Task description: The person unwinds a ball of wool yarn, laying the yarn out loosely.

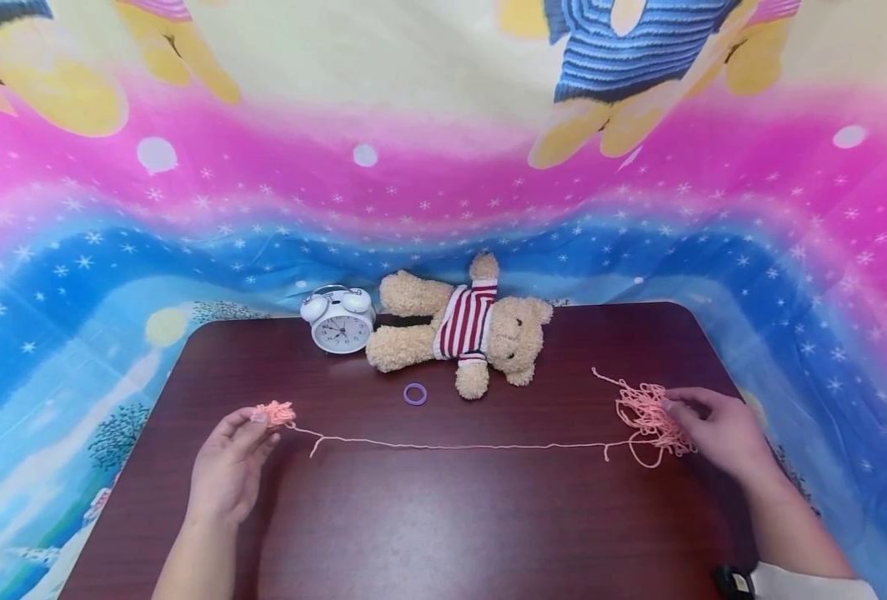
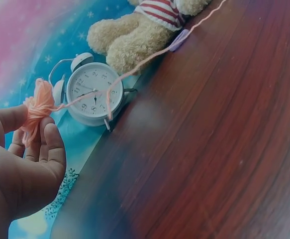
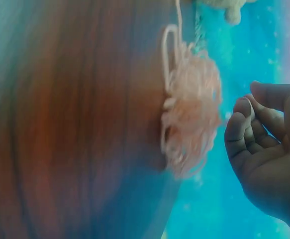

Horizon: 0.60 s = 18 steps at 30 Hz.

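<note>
A small wound bundle of peach yarn [image 1: 274,413] is pinched between the thumb and fingers of my left hand [image 1: 228,468], at the table's left side. In the left wrist view the bundle [image 2: 39,105] stands between thumb and fingertips. One strand [image 1: 451,447] runs from it across the table to a loose, tangled yarn pile [image 1: 644,415] on the right. My right hand [image 1: 724,433] is beside that pile. The right wrist view shows a gap between its loosely bent fingers [image 3: 237,129] and the blurred pile [image 3: 192,112].
A white twin-bell alarm clock [image 1: 342,325] stands at the table's back. Beside it lies a teddy bear [image 1: 464,321] in a striped shirt. A purple ring [image 1: 415,394] lies in front of the bear. Patterned cloth [image 1: 428,192] hangs behind the dark wooden table [image 1: 443,525].
</note>
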Available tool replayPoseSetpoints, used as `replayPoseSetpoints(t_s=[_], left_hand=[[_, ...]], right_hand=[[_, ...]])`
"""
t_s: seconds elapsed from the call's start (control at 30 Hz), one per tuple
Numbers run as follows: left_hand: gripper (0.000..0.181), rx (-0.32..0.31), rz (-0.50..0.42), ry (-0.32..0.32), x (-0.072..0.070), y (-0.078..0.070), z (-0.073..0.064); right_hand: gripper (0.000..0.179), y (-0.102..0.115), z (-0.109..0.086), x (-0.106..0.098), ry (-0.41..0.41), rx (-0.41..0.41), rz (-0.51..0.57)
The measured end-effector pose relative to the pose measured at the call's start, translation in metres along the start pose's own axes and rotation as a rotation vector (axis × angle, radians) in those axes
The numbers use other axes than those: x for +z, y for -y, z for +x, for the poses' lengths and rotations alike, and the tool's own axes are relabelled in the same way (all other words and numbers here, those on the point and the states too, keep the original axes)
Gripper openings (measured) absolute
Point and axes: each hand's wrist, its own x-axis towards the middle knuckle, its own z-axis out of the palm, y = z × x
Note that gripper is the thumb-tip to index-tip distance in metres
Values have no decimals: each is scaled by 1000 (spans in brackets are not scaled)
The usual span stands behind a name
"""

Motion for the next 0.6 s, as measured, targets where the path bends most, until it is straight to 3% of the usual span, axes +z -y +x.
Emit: replayPoseSetpoints(t_s=[0.27,0.6], left_hand=[[14,-4,-1,17,15,3,0],[19,-24,15,36,31,10,2]], right_hand=[[38,32,6,16,80,49,123],[29,70,19,44,52,-42,77]])
